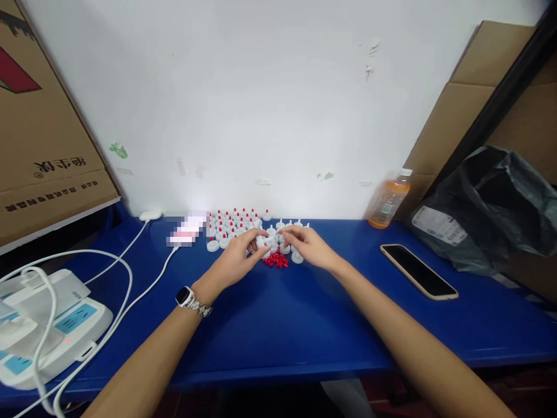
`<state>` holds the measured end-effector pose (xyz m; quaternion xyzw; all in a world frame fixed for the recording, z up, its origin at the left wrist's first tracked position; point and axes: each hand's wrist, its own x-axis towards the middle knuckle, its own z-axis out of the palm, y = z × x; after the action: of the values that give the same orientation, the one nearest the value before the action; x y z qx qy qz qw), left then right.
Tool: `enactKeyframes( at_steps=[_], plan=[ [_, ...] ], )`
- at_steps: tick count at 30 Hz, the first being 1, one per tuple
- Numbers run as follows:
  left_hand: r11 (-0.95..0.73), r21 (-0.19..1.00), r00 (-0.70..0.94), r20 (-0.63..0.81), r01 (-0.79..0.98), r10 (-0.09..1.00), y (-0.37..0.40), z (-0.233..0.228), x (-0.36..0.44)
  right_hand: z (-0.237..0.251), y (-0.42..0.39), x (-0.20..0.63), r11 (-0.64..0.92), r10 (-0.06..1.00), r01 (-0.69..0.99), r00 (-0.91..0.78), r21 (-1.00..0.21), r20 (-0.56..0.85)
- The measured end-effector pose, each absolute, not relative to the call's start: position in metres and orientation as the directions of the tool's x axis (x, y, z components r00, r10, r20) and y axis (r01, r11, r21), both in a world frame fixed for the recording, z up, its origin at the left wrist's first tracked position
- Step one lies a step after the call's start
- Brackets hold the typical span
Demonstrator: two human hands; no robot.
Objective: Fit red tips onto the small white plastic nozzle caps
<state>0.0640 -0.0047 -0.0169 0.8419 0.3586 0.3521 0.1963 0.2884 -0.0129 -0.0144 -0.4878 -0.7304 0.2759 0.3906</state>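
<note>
My left hand point(235, 261) grips a white plastic nozzle cap point(261, 240) between thumb and fingers. Close by on the right, my right hand point(311, 247) has its thumb and fingertips pinched together; whatever is in them is too small to make out. Just below the hands lies a heap of small red tips point(275, 261). To the left stand rows of white caps with red tips point(226, 225) on their nozzles. White caps with bare nozzles point(298, 223) stand behind and beside my right hand, and one white cap point(297, 257) sits under it.
On the blue table point(278, 331), a phone point(418, 271), an orange drink bottle point(390, 199) and a dark plastic bag point(483, 215) are at the right. A power strip point(82, 337) with white cables is at the left, beside a large cardboard box point(47, 128). A white wall point(270, 104) rises behind.
</note>
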Motion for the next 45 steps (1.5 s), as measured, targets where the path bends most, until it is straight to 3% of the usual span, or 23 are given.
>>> enactKeyframes(
  at_steps=[3,8,11,14,18,20,23,30,38,45],
  plan=[
    [-0.667,0.589,0.517,0.435,0.456,0.737,-0.008,-0.020,0.067,-0.011,-0.016,0.289,0.366,0.930,0.391,-0.126,-0.844,0.345],
    [-0.662,0.621,0.537,0.418,0.420,0.732,-0.015,-0.024,0.075,-0.003,-0.029,0.278,0.389,0.900,0.282,-0.318,-0.877,0.297],
    [-0.658,0.641,0.545,0.413,0.396,0.730,-0.017,-0.024,0.077,0.003,-0.030,0.283,0.339,0.928,0.271,-0.251,-0.901,0.274],
    [-0.638,0.642,0.524,0.400,0.425,0.752,-0.016,-0.022,0.075,0.008,-0.028,0.300,0.219,0.952,0.367,-0.284,-0.904,0.115],
    [-0.633,0.611,0.507,0.397,0.476,0.765,-0.012,-0.021,0.072,0.007,-0.026,0.313,0.157,0.899,0.621,-0.412,-0.768,-0.150],
    [-0.642,0.601,0.518,0.398,0.475,0.757,-0.011,-0.020,0.071,0.003,-0.026,0.312,0.174,0.941,0.717,-0.323,-0.675,-0.100],
    [-0.644,0.597,0.527,0.391,0.479,0.754,-0.012,-0.020,0.071,-0.002,-0.025,0.309,0.189,0.981,0.813,-0.174,-0.551,0.080],
    [-0.631,0.581,0.506,0.389,0.514,0.770,-0.008,-0.020,0.066,0.005,0.000,0.299,0.119,0.951,0.905,0.014,-0.408,0.308],
    [-0.637,0.561,0.502,0.398,0.530,0.768,-0.001,-0.022,0.058,0.006,0.114,0.251,0.073,0.972,0.980,-0.029,-0.186,0.234],
    [-0.610,0.568,0.487,0.374,0.552,0.789,0.002,-0.021,0.052,0.000,0.141,0.231,0.091,0.977,0.974,-0.047,-0.207,0.210]
  ],
)
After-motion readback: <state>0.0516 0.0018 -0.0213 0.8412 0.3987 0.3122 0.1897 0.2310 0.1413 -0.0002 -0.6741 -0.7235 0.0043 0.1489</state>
